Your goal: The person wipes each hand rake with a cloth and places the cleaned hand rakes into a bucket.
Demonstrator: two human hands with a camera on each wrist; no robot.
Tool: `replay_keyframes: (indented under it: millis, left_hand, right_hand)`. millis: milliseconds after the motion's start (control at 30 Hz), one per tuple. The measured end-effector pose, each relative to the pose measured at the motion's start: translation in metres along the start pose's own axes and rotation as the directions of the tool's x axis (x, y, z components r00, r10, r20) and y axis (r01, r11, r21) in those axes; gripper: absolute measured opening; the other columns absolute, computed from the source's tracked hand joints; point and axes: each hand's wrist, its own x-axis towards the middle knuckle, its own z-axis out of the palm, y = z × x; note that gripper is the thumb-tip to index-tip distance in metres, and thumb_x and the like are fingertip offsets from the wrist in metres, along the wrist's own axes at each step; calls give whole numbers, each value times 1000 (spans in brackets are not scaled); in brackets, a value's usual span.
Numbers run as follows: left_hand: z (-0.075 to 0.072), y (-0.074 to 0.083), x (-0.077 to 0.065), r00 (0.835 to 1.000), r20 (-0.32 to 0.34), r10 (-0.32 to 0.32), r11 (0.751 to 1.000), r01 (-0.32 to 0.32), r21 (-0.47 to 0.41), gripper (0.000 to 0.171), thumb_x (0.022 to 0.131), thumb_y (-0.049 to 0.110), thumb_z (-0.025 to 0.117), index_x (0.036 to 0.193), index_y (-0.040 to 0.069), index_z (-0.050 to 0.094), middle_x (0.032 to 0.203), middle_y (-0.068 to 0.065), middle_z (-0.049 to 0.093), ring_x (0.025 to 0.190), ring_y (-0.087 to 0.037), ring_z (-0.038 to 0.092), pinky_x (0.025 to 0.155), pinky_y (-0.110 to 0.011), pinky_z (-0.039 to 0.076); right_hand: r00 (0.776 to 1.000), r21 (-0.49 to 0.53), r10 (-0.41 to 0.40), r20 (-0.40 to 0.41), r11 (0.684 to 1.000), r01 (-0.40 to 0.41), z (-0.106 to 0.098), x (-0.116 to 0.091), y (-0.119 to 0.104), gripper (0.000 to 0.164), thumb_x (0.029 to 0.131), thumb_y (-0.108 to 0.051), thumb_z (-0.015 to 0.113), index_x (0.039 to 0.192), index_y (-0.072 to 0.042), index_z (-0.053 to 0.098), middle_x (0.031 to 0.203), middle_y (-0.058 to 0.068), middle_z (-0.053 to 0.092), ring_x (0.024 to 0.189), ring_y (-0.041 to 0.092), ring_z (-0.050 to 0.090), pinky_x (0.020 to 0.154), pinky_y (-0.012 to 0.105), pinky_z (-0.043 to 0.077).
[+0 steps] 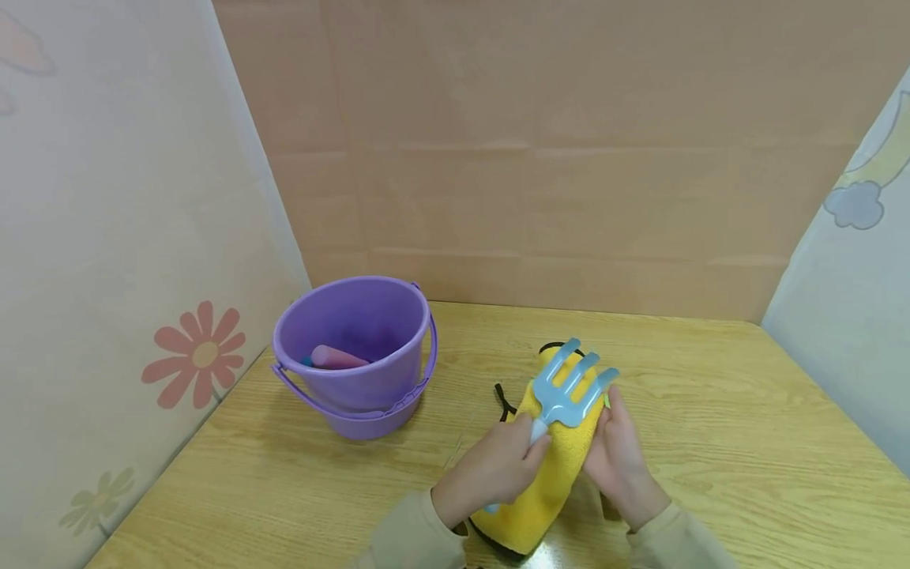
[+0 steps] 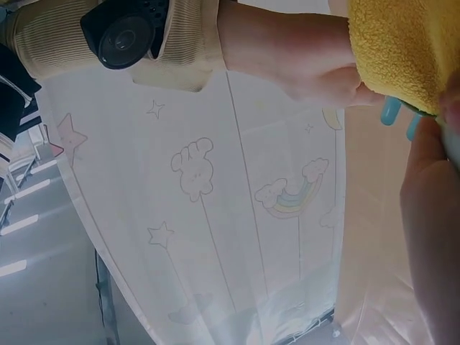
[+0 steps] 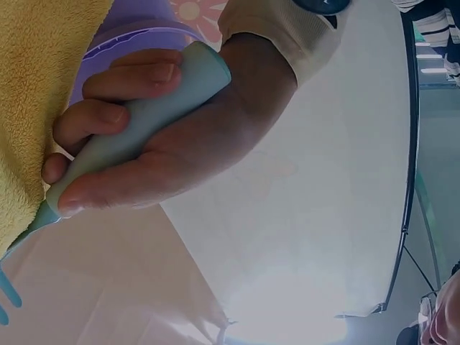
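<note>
In the head view my left hand (image 1: pixel 494 466) grips the pale blue handle of a small three-pronged garden hand fork (image 1: pixel 562 403), its tines pointing up and away. Curled fingers and thumb go round that handle (image 3: pixel 144 115) in the right wrist view. Behind the fork hangs a fuzzy yellow cloth (image 1: pixel 562 474) with black edging. My right hand (image 1: pixel 618 458) holds the cloth from its right side, with part of its fingers hidden behind it. Two blue tine tips (image 2: pixel 390 111) stick out below the cloth in the left wrist view.
A purple bucket (image 1: pixel 355 391) with its handle hanging down stands on the wooden table (image 1: pixel 711 411) to the left. Inside lie a pink handle (image 1: pixel 337 358) and a bit of something blue. A brown panel (image 1: pixel 569 197) closes off the back, with pale printed sheets at both sides.
</note>
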Motion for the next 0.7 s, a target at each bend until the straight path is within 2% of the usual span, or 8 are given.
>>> replay_keyframes:
  millis: [67, 133, 333, 433, 500, 600, 700]
  left_hand:
    - [0, 0, -1, 1000, 17, -12, 1000, 12, 9, 26, 99, 25, 40, 79, 7, 42, 53, 2, 40, 35, -9, 39, 31, -19, 28]
    - [-1, 1, -2, 999, 34, -24, 1000, 23, 16, 27, 99, 26, 39, 79, 7, 42, 52, 1, 40, 33, -10, 39, 31, -19, 28]
    - [-4, 2, -5, 997, 76, -18, 999, 16, 34, 30, 99, 24, 37, 74, 9, 39, 54, 1, 40, 32, -11, 39, 31, -19, 29]
    - [-5, 2, -5, 995, 99, -12, 999, 7, 49, 31, 100, 23, 36, 72, 11, 37, 54, 1, 40, 31, -10, 40, 31, -19, 29]
    - [-7, 3, -6, 994, 110, -11, 999, 5, 51, 31, 100, 23, 36, 71, 10, 38, 53, 1, 39, 30, -10, 39, 30, -18, 29]
    - [-8, 3, -7, 993, 116, -15, 998, 8, 58, 30, 99, 22, 38, 72, 10, 40, 50, 1, 39, 29, -9, 38, 30, -18, 28]
    - [-9, 3, -8, 992, 119, -28, 997, 20, 69, 29, 99, 22, 39, 73, 9, 41, 50, 0, 40, 29, -9, 38, 30, -19, 28]
  right_hand:
    - [1000, 43, 15, 7, 999, -15, -2, 0, -1, 63, 96, -52, 21, 141, -9, 30, 125, 6, 53, 116, 18, 50, 97, 34, 38]
    - [1000, 86, 20, 6, 996, -21, -5, 1, -2, 64, 96, -53, 24, 125, -3, 50, 125, 10, 54, 117, 21, 49, 97, 37, 38]
    - [998, 60, -22, -63, 998, 26, -8, 0, -4, 69, 93, -59, 25, 115, -3, 58, 119, 9, 57, 113, 19, 52, 94, 34, 41]
    - [992, 15, -50, -117, 999, 52, -7, -1, -4, 63, 94, -57, 26, 115, -6, 56, 117, 5, 57, 111, 15, 52, 93, 30, 41]
    - [985, -55, -71, -154, 996, 63, -6, 0, -5, 55, 96, -53, 26, 119, -9, 49, 119, 1, 55, 112, 11, 50, 94, 27, 40]
    - [970, -188, -106, -221, 980, 64, -5, 0, -6, 45, 98, -46, 24, 129, -15, 32, 123, -5, 48, 114, 5, 45, 95, 22, 37]
    - [954, -300, -137, -267, 952, 53, -5, 1, -6, 49, 99, -41, 22, 140, -17, 9, 129, -9, 36, 118, 2, 36, 97, 20, 32]
